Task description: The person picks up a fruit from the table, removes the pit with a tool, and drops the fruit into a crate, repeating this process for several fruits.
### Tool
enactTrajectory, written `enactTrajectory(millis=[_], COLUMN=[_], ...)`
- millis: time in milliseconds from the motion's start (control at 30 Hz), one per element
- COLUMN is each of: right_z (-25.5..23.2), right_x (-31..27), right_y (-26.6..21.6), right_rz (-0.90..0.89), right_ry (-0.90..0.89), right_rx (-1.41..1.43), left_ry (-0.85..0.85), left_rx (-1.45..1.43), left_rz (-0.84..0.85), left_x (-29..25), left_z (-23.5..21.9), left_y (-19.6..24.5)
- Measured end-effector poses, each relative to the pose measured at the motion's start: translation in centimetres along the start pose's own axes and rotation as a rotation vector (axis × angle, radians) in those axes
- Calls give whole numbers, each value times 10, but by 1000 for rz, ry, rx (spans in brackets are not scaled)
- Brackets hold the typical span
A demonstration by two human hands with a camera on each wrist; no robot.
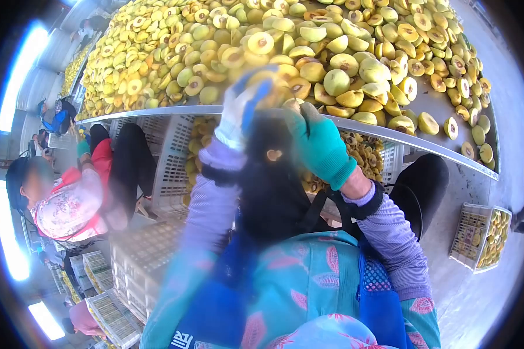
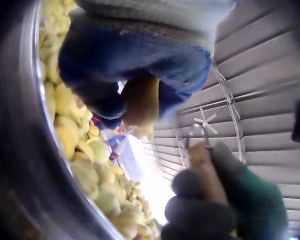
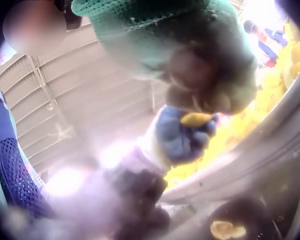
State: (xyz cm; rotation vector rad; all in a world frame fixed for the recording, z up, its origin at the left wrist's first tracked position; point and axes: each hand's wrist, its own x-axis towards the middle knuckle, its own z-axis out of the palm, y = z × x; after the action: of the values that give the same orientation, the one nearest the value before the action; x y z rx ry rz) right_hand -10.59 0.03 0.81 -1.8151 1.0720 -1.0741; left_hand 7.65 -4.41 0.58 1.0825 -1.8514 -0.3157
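My left hand point(image 1: 239, 110), in a white glove with blue palm and fingers, holds a yellow stone-fruit half point(image 2: 142, 102) over the table's near edge. In my right hand point(image 1: 323, 142), wearing a green glove, I grip a pitting tool with a wooden handle point(image 2: 206, 172) and a small metal loop point(image 2: 196, 131) at its tip. In the left wrist view the loop is a short way from the fruit half. A small cut piece of fruit point(image 1: 273, 155) lies on the black cloth over my lap.
A metal-rimmed table point(image 1: 384, 129) bears a heap of halved yellow-green fruit point(image 1: 215, 52). Under its edge stands a crate point(image 1: 177, 151) of fruit pieces. Another filled crate point(image 1: 468, 238) is on the floor at right. A seated person point(image 1: 70, 203) and stacked crates point(image 1: 140, 256) are at left.
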Motion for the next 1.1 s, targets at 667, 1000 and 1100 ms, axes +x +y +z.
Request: enactTrajectory(millis=[667, 1000, 1100], right_z=[-8, -25, -22], right_x=[-45, -54, -55], right_y=[0, -7, 6], right_rz=[711, 833, 726], right_ry=[-376, -443, -650], right_rx=[1340, 1476, 2071], left_ry=[184, -159, -91], left_rx=[-35, -747, -1271], left_rz=[52, -423, -708], left_x=[-29, -23, -23], left_z=[60, 68, 71], left_y=[31, 61, 69])
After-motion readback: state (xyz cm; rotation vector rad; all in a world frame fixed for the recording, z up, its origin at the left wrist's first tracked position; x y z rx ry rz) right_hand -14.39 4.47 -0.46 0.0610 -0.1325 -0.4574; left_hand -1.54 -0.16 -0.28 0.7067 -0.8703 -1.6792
